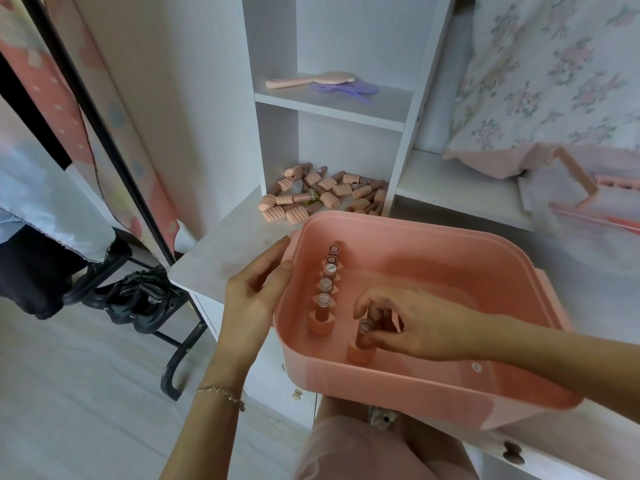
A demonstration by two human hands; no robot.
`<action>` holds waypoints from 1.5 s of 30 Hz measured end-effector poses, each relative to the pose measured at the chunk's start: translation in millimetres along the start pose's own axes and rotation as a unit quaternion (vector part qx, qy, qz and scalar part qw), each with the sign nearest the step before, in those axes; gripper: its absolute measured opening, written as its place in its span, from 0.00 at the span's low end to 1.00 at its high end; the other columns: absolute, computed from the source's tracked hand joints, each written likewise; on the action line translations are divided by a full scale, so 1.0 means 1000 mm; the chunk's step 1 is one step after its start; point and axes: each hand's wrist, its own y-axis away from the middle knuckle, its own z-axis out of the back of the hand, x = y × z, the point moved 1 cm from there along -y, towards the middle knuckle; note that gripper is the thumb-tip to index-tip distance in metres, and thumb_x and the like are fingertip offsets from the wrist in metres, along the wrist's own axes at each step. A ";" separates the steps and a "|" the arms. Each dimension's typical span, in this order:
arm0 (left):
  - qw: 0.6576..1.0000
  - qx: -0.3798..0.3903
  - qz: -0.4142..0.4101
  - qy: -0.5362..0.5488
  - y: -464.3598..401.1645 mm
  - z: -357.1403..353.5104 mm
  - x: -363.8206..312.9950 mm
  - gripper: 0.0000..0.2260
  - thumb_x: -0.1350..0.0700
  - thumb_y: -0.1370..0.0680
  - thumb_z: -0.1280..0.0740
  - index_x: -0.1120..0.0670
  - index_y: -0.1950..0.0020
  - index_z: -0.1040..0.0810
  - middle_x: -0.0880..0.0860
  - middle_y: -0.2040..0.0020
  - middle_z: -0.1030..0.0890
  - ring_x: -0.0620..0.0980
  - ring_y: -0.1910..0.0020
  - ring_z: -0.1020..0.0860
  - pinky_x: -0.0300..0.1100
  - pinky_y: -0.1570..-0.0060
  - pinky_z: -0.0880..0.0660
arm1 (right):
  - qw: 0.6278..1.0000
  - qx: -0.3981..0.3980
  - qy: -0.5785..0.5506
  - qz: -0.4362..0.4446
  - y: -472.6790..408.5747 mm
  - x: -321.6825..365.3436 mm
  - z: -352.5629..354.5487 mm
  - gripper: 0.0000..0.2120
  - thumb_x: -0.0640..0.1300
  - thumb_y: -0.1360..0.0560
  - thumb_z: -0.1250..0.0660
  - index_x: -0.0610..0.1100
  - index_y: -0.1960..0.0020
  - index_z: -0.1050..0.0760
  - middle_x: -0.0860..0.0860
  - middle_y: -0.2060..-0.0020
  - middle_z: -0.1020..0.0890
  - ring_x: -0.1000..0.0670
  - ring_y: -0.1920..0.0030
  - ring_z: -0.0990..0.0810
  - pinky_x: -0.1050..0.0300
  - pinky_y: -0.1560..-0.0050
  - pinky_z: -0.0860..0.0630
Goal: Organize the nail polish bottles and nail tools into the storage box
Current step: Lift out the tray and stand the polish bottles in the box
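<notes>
Right hand (412,327) pinches bottle (363,336) inside storage box (433,386); left hand (256,292) steadies rim.

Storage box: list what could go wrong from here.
1. The storage box overhangs the desk edge toward the lap; the left hand only steadies its side wall, so it might tip.
2. The right hand is pinching a bottle near the row of standing bottles; a nudge could topple them.
3. The loose pile may roll off.

Your storage box (408,386) is salmon pink; behind it lie peach ribbed-capped bottles (313,195), right of it a floral cloth (554,74), white with pink.
</notes>
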 end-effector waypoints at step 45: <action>0.999 -0.040 0.028 0.017 0.000 -0.001 0.008 0.13 0.61 0.23 0.38 0.43 0.46 0.22 0.34 0.51 0.19 0.33 0.50 0.22 0.26 0.55 0.26 | 0.991 -0.064 0.018 -0.116 -0.029 -0.003 -0.066 0.09 0.54 0.29 0.35 0.56 0.60 0.35 0.58 0.66 0.24 0.52 0.60 0.25 0.60 0.62 0.36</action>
